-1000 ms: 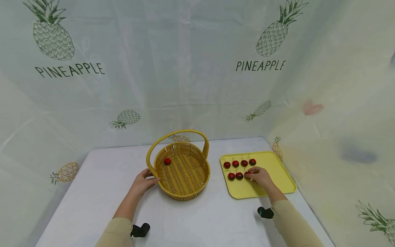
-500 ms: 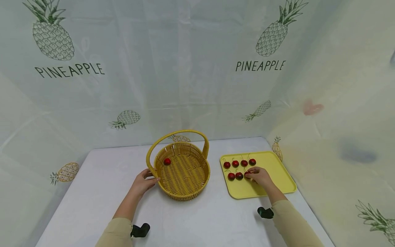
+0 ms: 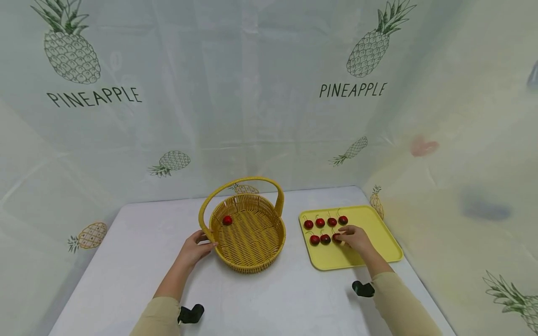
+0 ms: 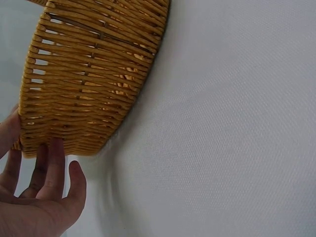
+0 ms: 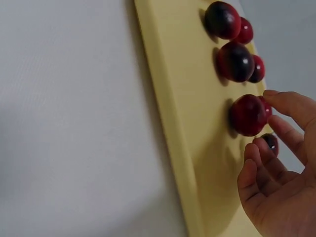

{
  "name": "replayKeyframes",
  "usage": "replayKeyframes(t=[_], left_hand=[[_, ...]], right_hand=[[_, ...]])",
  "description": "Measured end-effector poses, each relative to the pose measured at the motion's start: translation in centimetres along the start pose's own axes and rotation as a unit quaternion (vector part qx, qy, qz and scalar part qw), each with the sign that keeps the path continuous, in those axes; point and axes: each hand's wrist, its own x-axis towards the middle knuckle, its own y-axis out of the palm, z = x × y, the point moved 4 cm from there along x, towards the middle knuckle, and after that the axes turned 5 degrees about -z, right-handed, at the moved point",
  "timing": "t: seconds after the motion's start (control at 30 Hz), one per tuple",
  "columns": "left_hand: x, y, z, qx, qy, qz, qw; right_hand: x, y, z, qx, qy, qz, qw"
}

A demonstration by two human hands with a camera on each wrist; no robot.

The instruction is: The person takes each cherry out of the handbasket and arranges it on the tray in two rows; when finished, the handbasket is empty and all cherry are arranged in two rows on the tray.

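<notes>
A yellow woven basket point(image 3: 248, 238) with an arched handle stands on the table, a single red cherry point(image 3: 227, 220) inside it. My left hand point(image 3: 195, 249) grips the basket's left side by the handle's base; the left wrist view shows the thumb at the rim and fingers against the outer weave. To the right, a yellow tray point(image 3: 374, 233) carries several dark red cherries with stems in two rows. My right hand point(image 3: 355, 239) is over the tray, its thumb and fingers parted right beside the rightmost front-row cherry point(image 5: 248, 115), which sits on the tray.
A white cloth covers the table point(image 3: 277, 298). Behind it hangs a pale curtain point(image 3: 269, 116) printed with pineapples, which also runs along both sides. Dark straps point(image 3: 191, 313) show at both wrists.
The right hand's fingers have loosened and drawn slightly back to the right from the front-row cherry, which shows more now. The left hand and basket stay put.
</notes>
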Motion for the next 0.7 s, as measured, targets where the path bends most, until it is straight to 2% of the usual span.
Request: replayKeyframes(t=[0.27, 0.7], left_hand=[[0.0, 0.0, 0.0, -0.003, -0.001, 0.001, 1.0000], [0.0, 0.0, 0.0, 0.003, 0.002, -0.001, 1.0000]], right_hand=[[-0.8, -0.1, 3.2, -0.035, -0.045, 0.015, 0.9983], [-2.8, 2.9, 9.2, -0.027, -0.111, 0.078, 0.9904]])
